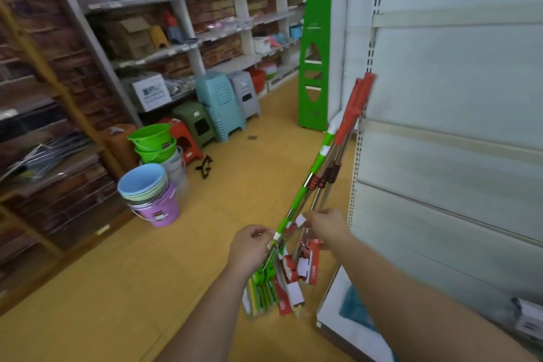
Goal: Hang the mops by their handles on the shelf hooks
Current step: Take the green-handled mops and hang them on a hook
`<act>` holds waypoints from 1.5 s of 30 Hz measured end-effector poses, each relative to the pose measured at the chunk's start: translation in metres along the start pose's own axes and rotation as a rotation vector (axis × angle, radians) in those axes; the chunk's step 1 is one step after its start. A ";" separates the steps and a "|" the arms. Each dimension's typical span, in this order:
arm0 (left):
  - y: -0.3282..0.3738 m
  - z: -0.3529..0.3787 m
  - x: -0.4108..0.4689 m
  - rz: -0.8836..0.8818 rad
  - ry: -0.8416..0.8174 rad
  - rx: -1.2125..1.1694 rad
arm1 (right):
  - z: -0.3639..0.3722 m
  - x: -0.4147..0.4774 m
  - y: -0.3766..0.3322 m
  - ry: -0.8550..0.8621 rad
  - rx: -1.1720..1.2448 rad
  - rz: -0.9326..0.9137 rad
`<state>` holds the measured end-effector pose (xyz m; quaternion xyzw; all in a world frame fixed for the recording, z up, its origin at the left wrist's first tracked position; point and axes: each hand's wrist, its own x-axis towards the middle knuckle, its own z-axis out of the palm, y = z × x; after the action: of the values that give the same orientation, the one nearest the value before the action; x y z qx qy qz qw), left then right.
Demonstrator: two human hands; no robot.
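We see the mops standing on the yellow floor [147, 273], tops leaning on the edge of the white shelf wall [455, 82]. Our left hand [249, 247] pinches the green mop [296, 194] low on its pole. Our right hand [326, 229] seems to grip the red mops [349, 117], though it is blurry. Wide floor lies to the left, up to the buckets [147, 185].

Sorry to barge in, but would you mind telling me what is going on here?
A person in a shop aisle holds a bundle of mops, heads down near the yellow floor, tops tilted toward the white shelving. The left hand has its grip low on the green-handled mop; the right hand holds the red-handled mops beside it. None hangs on a hook yet.
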<state>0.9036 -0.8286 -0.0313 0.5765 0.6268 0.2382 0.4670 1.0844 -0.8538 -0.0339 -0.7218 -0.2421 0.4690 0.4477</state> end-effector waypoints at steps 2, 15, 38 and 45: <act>0.009 0.006 0.023 -0.009 0.009 0.008 | 0.004 0.028 -0.007 -0.030 0.034 0.022; 0.089 0.066 0.145 -0.018 0.000 0.095 | -0.026 0.162 -0.079 -0.076 0.091 0.046; 0.138 0.110 0.352 0.101 -0.380 0.171 | -0.008 0.276 -0.130 0.152 0.019 0.033; 0.123 0.119 0.439 0.135 -0.517 0.264 | 0.032 0.329 -0.123 0.323 0.050 0.165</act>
<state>1.1120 -0.4149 -0.1185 0.7141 0.4726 0.0305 0.5154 1.2101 -0.5275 -0.0831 -0.7938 -0.0953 0.3881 0.4585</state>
